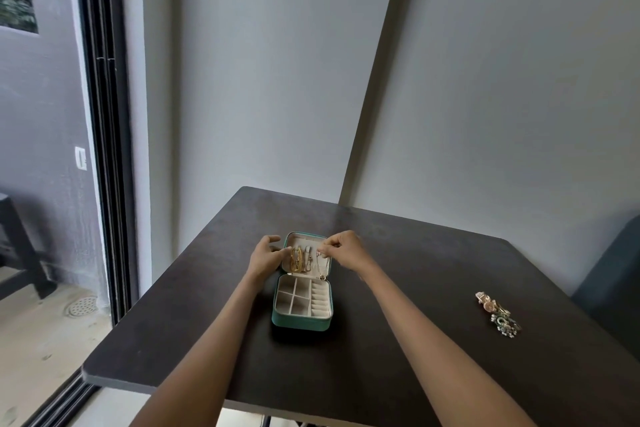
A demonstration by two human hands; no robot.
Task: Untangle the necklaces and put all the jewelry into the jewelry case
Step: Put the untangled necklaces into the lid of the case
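Right now the right hand [343,251] has its fingertips drawn together in a pinch at the top of a thin necklace [321,265], which hangs straight down from those fingers along the raised lid [306,255] of the jewelry case [303,302]; its long axis runs from the fingers toward the person, ending at a small pendant near the hinge. Just across the lid, the left hand [266,255] rests against the lid's far edge with fingers loosely spread and curved, apparently steadying it rather than gripping. Between the two hands, gold bracelets or chains [296,259] already sit in the lid. Below both hands, toward the person, the case's tray [301,300] lies open with its small compartments showing nothing I can make out. The coming move probably turns on seating that necklace's top on the lid's hook, which is too small to see. Well out to the right of the right hand lies a small pile of jewelry [498,317] on the dark table [398,374], nearer that hand, with nothing standing between.
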